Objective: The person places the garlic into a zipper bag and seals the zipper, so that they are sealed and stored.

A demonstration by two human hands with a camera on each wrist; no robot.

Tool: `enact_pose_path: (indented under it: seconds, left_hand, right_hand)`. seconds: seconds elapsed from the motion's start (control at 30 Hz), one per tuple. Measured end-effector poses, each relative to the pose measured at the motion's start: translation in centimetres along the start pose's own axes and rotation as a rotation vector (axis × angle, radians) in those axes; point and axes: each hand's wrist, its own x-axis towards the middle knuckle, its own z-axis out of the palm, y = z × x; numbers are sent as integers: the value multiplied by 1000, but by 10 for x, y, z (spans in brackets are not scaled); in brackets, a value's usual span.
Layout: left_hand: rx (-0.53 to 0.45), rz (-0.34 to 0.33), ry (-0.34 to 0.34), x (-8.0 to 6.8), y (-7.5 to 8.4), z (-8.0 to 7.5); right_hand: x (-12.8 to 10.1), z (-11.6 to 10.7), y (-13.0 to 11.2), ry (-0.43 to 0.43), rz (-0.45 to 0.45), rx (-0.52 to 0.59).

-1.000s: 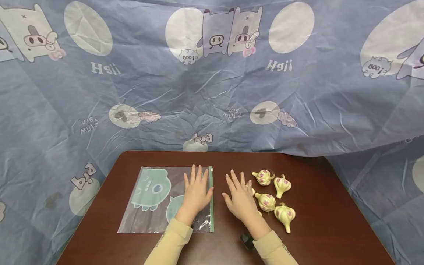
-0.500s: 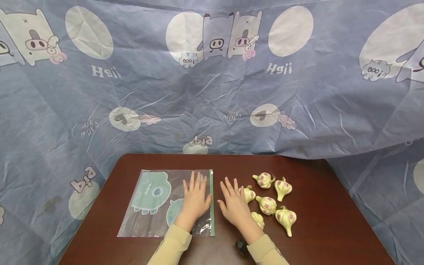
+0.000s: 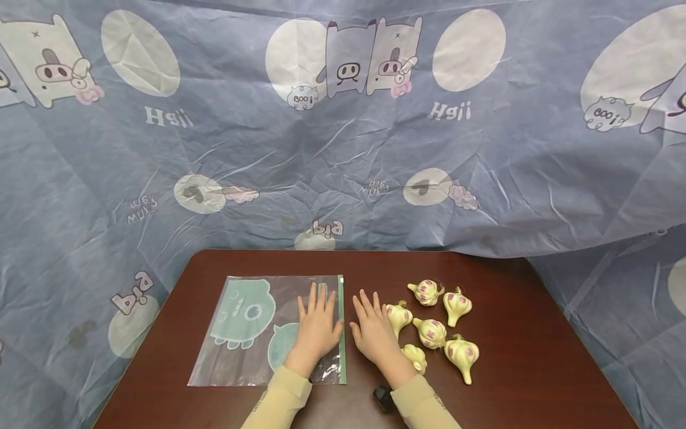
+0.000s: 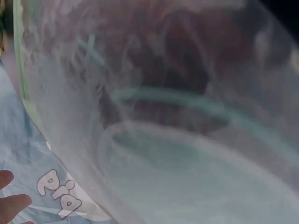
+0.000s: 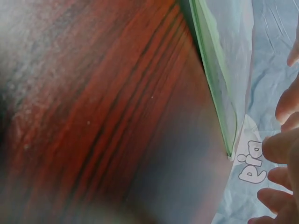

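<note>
Garlic bulbs [image 3: 430, 333], 6 visible, lie less covered: right hand [image 3: 373, 329], empty, has shifted toward bag [image 3: 284, 307]. Left hand [image 3: 318, 326] likewise empty, fingers extended; handling apparently unstarted.

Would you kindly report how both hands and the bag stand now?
Left hand over clear bag, right hand beside garlic bulbs, both holding nothing. Bag lying on table. Left hand hiding part of it.

The zip bag [image 3: 254, 357] is clear, printed in pale teal with white-edged cartoon monsters, and its zip strip [image 3: 342, 357] is green. The garlic bulbs [image 3: 430, 333] are pale yellow-green, most blotched purplish pink. Dark streaks grain the reddish-brown counter [image 3: 525, 339]. The hanging cloth [image 3: 332, 155] is greyish blue, patterned with white ovals, cartoon pigs and lettering; the sleeves [image 3: 278, 399] are cream.
</note>
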Motion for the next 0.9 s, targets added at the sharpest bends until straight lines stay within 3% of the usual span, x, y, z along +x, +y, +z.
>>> enact_pose_path:
  seconds: [0.37,0.57,0.9]
  left_hand:
    - [-4,-28,-30,-3,4,7]
    - [2,-33,-49,-2,8,13]
    - [3,-104,-92,0,15,23]
  right_hand:
    - [8,7,0,25,1,36]
    - [11,9,0,-4,13,63]
    - [12,11,0,-14,12,97]
